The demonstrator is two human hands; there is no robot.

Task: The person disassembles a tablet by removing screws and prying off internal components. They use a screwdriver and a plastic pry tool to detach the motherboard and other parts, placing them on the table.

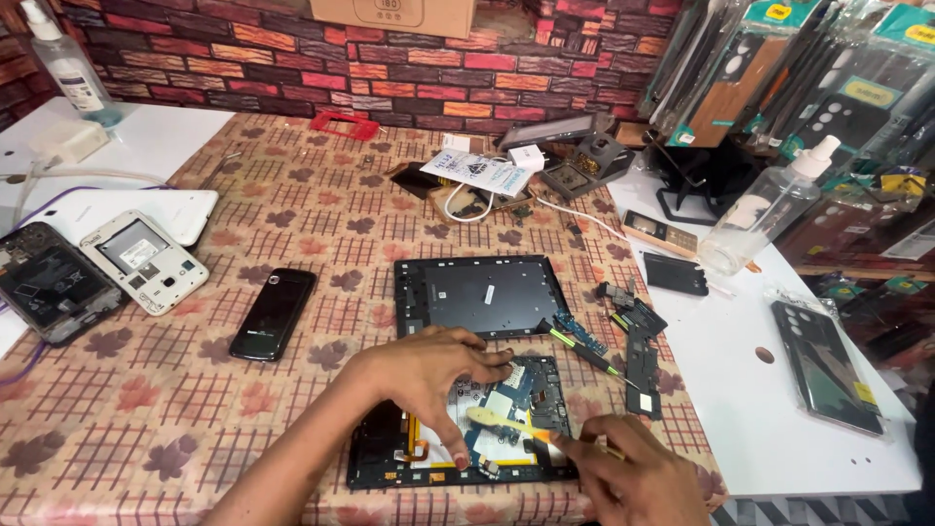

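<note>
At the table's left edge I see an opened dark phone (44, 282) and a white phone with its back off (144, 261), then a black phone (273, 314) face up on the patterned cloth (292, 214). Near the front edge lies the opened tablet (458, 438), circuit boards exposed. My left hand (429, 375) rests on it, fingers spread, fingertips pressing the boards. Just behind it lies the tablet's dark back cover (482, 295). A green-handled screwdriver (584, 353) lies beside loose parts (638, 351). My right hand (633, 472), at the tablet's right corner, pinches a yellowish brush (502, 421) touching the boards. Toward the right edge stands a clear bottle (769, 209).
</note>
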